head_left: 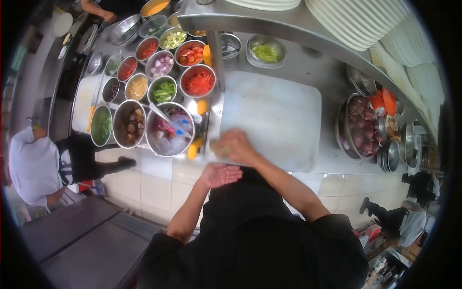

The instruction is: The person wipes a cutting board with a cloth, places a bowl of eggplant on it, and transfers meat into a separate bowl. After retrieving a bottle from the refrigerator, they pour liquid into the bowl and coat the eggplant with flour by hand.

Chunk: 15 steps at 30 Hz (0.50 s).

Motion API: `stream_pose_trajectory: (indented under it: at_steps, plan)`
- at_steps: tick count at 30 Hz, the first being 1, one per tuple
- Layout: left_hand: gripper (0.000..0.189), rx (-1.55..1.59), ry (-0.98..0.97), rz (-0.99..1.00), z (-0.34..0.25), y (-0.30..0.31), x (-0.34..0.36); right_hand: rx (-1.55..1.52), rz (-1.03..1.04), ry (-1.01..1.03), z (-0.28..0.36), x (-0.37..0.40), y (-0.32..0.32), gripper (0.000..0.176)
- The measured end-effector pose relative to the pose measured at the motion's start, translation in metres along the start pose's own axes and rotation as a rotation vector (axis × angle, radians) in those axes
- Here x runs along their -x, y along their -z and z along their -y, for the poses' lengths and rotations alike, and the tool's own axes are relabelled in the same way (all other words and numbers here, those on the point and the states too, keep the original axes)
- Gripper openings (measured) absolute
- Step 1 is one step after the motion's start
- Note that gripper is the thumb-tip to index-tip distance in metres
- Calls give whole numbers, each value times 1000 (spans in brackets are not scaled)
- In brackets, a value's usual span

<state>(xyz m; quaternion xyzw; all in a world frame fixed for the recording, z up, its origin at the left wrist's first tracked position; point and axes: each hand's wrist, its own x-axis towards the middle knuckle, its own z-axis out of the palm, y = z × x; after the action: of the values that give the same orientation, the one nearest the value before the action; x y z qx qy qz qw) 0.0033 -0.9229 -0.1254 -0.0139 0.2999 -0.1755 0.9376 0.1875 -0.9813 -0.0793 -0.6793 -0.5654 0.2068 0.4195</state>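
My right hand (238,146) is closed on a tan cloth (220,150), slightly blurred, pressed near the lower left corner of a white cutting board (274,113). The cloth lies over the strip between the board and the counter's left part. Below the counter's front edge, my left hand (221,176) is held palm up with its fingers stretched out and nothing in it. Left of the hands stands a large metal pot (153,144) with plastic bags and a utensil handle inside.
Several metal pots of cut vegetables crowd the left, among them red strips (199,82). A bowl of red onions (358,127) stands on the right. Stacked plates (356,24) fill the overhead shelf (269,21). Another person (36,159) is at the left, others at the right.
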Motion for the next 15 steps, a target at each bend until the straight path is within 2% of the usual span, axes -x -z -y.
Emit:
stream_pose_trajectory:
  at_steps: [2, 3, 5, 7, 8, 9, 10, 11, 13, 15]
  plan:
    - [57, 38, 1, 70, 4, -2, -2, 22, 204, 115, 18, 28, -7, 20]
    - [56, 91, -8, 105, 6, 0, -3, 26, 204, 111, 24, 36, -4, 20]
    - [54, 201, -23, 174, 12, 7, -6, -176, 394, 107, 33, 45, 6, 32]
    - [51, 314, -37, 240, 18, 12, -12, -238, 423, 77, 39, 48, 29, 37]
    - [51, 319, -31, 242, 19, -2, -13, -274, 266, 50, 42, 48, 46, 34]
    - [47, 174, -37, 153, 18, -16, -15, -308, 108, 24, 42, 50, 62, 31]
    - [43, 29, -43, 64, 17, -27, -16, -316, -18, -76, 37, 54, 78, 34]
    - [43, 33, -37, 66, 17, -20, -23, -322, -143, -176, 30, 58, 96, 36]
    - [47, -119, 59, -93, 15, -2, -34, -63, -439, -317, 8, 64, 132, 35]
    - [46, -143, 78, -109, 18, -15, -40, 420, -589, -370, -39, 80, 163, 32]
